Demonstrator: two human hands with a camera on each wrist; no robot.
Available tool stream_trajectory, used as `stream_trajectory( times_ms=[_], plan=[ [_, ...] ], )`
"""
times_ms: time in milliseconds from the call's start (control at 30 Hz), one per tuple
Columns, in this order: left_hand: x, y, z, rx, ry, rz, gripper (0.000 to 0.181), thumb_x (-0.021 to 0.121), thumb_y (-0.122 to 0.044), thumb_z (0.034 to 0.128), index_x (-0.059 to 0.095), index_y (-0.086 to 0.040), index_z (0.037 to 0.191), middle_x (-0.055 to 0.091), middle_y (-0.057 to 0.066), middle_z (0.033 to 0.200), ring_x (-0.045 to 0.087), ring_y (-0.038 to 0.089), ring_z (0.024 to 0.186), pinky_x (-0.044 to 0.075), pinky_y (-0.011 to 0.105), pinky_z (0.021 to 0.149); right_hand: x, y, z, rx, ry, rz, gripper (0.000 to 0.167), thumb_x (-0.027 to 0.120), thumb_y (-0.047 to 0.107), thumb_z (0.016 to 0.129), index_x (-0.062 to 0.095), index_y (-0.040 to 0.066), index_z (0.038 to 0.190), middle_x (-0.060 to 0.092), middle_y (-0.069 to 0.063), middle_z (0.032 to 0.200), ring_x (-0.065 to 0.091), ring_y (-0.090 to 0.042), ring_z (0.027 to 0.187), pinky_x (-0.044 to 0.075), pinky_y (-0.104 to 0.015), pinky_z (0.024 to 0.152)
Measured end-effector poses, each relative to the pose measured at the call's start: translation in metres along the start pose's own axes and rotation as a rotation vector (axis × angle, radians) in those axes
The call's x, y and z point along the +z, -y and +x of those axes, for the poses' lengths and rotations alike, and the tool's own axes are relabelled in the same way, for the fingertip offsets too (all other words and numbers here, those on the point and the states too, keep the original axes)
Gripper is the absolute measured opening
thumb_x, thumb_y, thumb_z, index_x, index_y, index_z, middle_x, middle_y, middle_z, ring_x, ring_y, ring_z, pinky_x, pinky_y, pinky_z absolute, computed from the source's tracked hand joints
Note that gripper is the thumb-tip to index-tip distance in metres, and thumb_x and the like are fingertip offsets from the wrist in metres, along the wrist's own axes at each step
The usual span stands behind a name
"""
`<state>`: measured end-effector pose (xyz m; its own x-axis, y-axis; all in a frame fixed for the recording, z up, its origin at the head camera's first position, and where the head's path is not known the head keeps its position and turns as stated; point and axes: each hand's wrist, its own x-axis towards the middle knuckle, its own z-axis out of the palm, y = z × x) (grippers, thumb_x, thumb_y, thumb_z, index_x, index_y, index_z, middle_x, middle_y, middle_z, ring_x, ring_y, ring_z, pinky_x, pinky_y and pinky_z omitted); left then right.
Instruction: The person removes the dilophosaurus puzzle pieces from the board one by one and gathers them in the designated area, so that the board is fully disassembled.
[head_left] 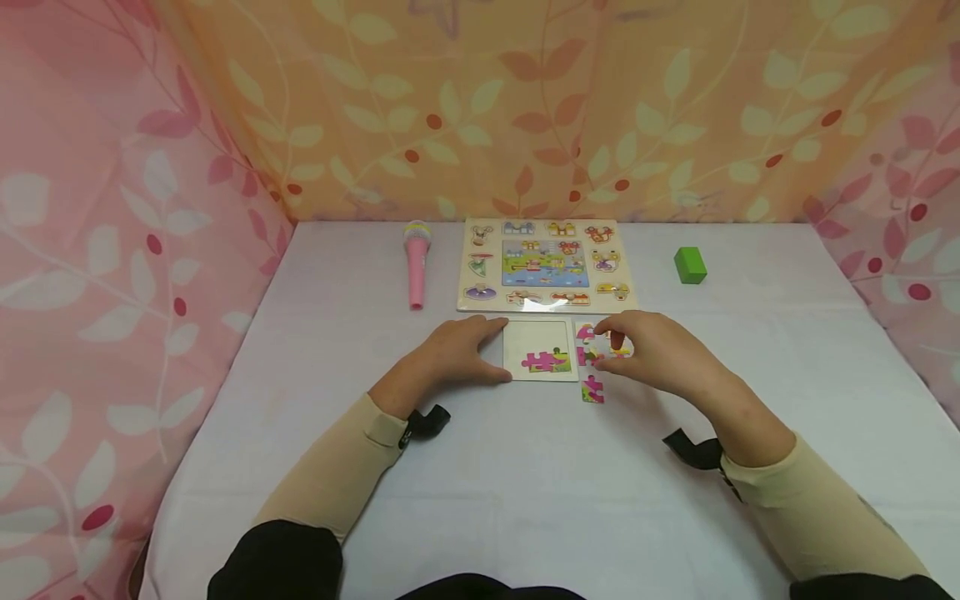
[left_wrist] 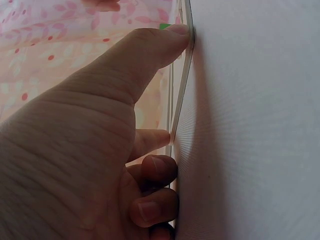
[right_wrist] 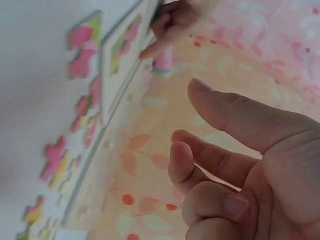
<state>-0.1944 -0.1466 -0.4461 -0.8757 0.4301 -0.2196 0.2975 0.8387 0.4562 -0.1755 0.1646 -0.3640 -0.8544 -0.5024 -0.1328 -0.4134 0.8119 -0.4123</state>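
A small white puzzle tray (head_left: pixel 512 352) lies on the cloth, with joined pink and green pieces (head_left: pixel 546 361) in its lower right part. My left hand (head_left: pixel 457 350) rests at the tray's left side, its thumb at the near corner and a finger at the far corner. In the left wrist view, its other fingers (left_wrist: pixel 154 210) are bent. Over the loose pieces hovers my right hand (head_left: pixel 660 350), thumb and fingers apart with nothing between them. Beneath and beside it lie several loose jigsaw pieces (head_left: pixel 592 389), some partly hidden by its fingers.
Behind the tray lies a larger picture puzzle board (head_left: pixel 545 297). A pink toy microphone (head_left: pixel 416 271) is to its left, a green block (head_left: pixel 690 265) to its right. Patterned curtains (head_left: pixel 480 125) enclose the white table (head_left: pixel 525 483) at the back and sides.
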Motion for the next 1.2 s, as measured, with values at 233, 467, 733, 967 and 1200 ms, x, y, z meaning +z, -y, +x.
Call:
stream_trajectory(
  times_ms=[233, 467, 733, 967, 1200],
  plan=[
    [-0.001, 0.002, -0.001, -0.004, 0.006, 0.003, 0.097, 0.080, -0.060, 0.0785, 0.040, -0.025, 0.160, 0.054, -0.001, 0.143, 0.051, 0.020, 0.128, 0.040, 0.040, 0.109, -0.001, 0.016, 0.018, -0.013, 0.026, -0.038, 0.045, 0.084, 0.024, 0.085, 0.071, 0.003, 0.124, 0.066, -0.006, 0.093, 0.056, -0.023, 0.084, 0.047, -0.038, 0.071],
    [0.000, 0.002, 0.000, -0.002, 0.000, 0.003, 0.096, 0.080, -0.061, 0.0787, 0.041, -0.025, 0.159, 0.055, -0.001, 0.143, 0.051, 0.019, 0.128, 0.041, 0.040, 0.108, 0.003, 0.029, 0.033, -0.044, 0.052, -0.064, 0.045, 0.085, 0.022, 0.084, 0.071, 0.003, 0.123, 0.067, -0.006, 0.093, 0.058, -0.023, 0.086, 0.050, -0.041, 0.075],
    [0.000, 0.001, 0.002, -0.010, 0.003, 0.011, 0.096, 0.079, -0.062, 0.0783, 0.041, -0.026, 0.159, 0.054, -0.001, 0.146, 0.051, 0.020, 0.130, 0.041, 0.042, 0.109, 0.013, 0.038, 0.047, -0.064, 0.120, -0.081, 0.042, 0.083, 0.020, 0.086, 0.071, 0.005, 0.124, 0.067, -0.006, 0.091, 0.058, -0.023, 0.084, 0.050, -0.038, 0.073],
    [-0.001, 0.000, 0.002, -0.018, -0.001, 0.004, 0.096, 0.080, -0.061, 0.0780, 0.042, -0.026, 0.159, 0.056, -0.001, 0.142, 0.053, 0.020, 0.124, 0.043, 0.042, 0.106, 0.028, 0.038, 0.058, -0.087, 0.176, -0.096, 0.042, 0.082, 0.025, 0.087, 0.072, 0.008, 0.123, 0.061, 0.000, 0.081, 0.056, -0.019, 0.076, 0.047, -0.034, 0.067],
    [-0.001, -0.001, 0.001, -0.003, -0.010, -0.008, 0.095, 0.081, -0.060, 0.0779, 0.043, -0.025, 0.158, 0.056, 0.000, 0.143, 0.052, 0.021, 0.126, 0.042, 0.043, 0.107, 0.038, 0.034, 0.065, -0.079, 0.189, -0.110, 0.034, 0.079, 0.021, 0.085, 0.075, 0.009, 0.116, 0.057, 0.000, 0.073, 0.052, -0.018, 0.070, 0.041, -0.034, 0.063]
  ],
)
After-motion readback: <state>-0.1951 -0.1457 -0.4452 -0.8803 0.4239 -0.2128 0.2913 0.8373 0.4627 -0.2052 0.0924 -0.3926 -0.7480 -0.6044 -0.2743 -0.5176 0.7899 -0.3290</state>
